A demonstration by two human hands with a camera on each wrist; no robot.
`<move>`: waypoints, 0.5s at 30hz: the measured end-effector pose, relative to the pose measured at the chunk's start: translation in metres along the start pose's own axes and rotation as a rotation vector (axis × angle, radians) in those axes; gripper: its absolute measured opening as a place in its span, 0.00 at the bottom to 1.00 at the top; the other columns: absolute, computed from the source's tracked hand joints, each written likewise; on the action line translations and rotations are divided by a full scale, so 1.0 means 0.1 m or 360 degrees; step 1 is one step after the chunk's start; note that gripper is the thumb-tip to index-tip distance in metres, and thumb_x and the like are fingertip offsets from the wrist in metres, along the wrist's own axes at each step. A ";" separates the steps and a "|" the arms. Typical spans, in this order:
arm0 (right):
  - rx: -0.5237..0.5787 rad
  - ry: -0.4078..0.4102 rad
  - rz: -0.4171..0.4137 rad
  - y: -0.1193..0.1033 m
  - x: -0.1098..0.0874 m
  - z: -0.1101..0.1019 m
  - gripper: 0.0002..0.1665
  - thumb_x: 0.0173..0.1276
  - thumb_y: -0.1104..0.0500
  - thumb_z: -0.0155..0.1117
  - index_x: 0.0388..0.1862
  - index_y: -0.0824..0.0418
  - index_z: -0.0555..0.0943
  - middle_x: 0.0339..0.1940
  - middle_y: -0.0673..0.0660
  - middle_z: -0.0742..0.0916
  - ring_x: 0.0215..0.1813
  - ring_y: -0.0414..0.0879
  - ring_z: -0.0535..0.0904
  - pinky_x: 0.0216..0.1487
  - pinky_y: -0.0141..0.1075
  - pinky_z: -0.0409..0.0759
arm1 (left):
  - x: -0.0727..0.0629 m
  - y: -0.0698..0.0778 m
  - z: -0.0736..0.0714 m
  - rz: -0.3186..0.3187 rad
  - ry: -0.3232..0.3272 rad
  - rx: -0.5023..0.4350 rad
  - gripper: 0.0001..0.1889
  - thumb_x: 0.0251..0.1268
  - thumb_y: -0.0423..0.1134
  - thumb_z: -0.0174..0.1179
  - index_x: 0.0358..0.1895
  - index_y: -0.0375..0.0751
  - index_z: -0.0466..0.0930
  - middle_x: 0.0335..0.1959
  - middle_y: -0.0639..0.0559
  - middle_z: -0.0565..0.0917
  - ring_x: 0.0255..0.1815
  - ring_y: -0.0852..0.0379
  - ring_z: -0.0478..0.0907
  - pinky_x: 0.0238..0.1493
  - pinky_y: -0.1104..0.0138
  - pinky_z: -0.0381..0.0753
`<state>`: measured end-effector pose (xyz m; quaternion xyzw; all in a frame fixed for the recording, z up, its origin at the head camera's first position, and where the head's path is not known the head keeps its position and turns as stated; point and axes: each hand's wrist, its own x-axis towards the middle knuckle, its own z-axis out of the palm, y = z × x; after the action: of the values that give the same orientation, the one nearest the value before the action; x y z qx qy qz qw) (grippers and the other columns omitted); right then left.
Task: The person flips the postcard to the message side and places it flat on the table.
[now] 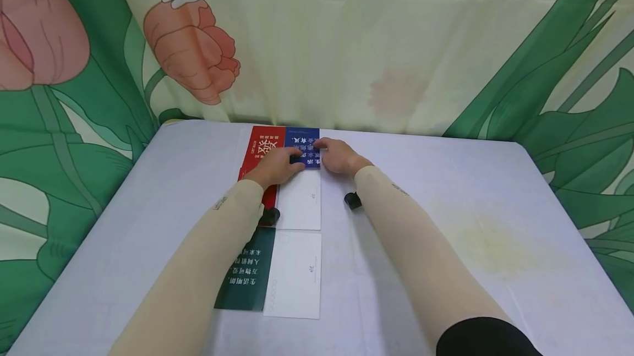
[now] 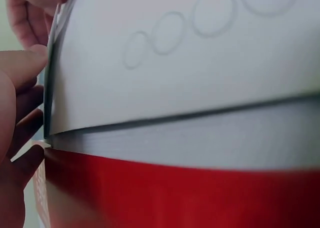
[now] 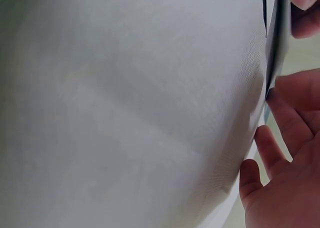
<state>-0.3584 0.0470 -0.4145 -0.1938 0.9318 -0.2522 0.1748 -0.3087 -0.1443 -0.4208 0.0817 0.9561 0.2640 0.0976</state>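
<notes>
Tablecloth [image 1: 470, 180] bears a blue postcard [image 1: 304, 142] near its far edge. The left hand [image 1: 277, 166] rests on the card, fingers relaxed; whether the right hand [image 1: 342, 157] pinches the card's right edge is unclear. Light, even pressure should square it without bending.

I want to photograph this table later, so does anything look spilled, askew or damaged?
Yes: a yellowish patch on the right side of the white tablecloth looks like a stain, since the cloth around it is pale; its cause can't be told. The cards lie in roughly straight rows, with no visible damage.
</notes>
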 end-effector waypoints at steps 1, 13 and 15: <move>0.0001 0.0000 -0.0003 0.00 0.00 0.00 0.36 0.67 0.66 0.44 0.76 0.55 0.68 0.76 0.55 0.70 0.78 0.53 0.57 0.77 0.46 0.52 | -0.01 0.00 -0.01 0.0003 -0.0010 0.0006 0.28 0.72 0.47 0.61 0.72 0.45 0.71 0.69 0.44 0.74 0.70 0.45 0.67 0.69 0.53 0.68; 0.0046 0.0045 -0.0043 -0.01 -0.02 0.00 0.33 0.66 0.63 0.54 0.72 0.59 0.70 0.72 0.57 0.74 0.75 0.53 0.63 0.75 0.44 0.57 | -0.01 0.02 -0.06 0.0076 0.0081 -0.0056 0.22 0.78 0.47 0.52 0.68 0.41 0.76 0.61 0.44 0.79 0.61 0.47 0.74 0.66 0.56 0.72; 0.0048 0.0065 -0.0036 -0.01 -0.02 0.00 0.30 0.69 0.61 0.54 0.71 0.59 0.72 0.71 0.58 0.75 0.75 0.53 0.64 0.75 0.44 0.58 | -0.01 0.03 -0.08 0.0074 0.0099 -0.0072 0.22 0.78 0.48 0.52 0.68 0.41 0.76 0.61 0.44 0.79 0.61 0.47 0.74 0.66 0.55 0.73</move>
<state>-0.3568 0.0470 -0.4135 -0.1965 0.9291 -0.2720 0.1558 -0.3095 -0.1457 -0.4126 0.0935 0.9503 0.2902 0.0636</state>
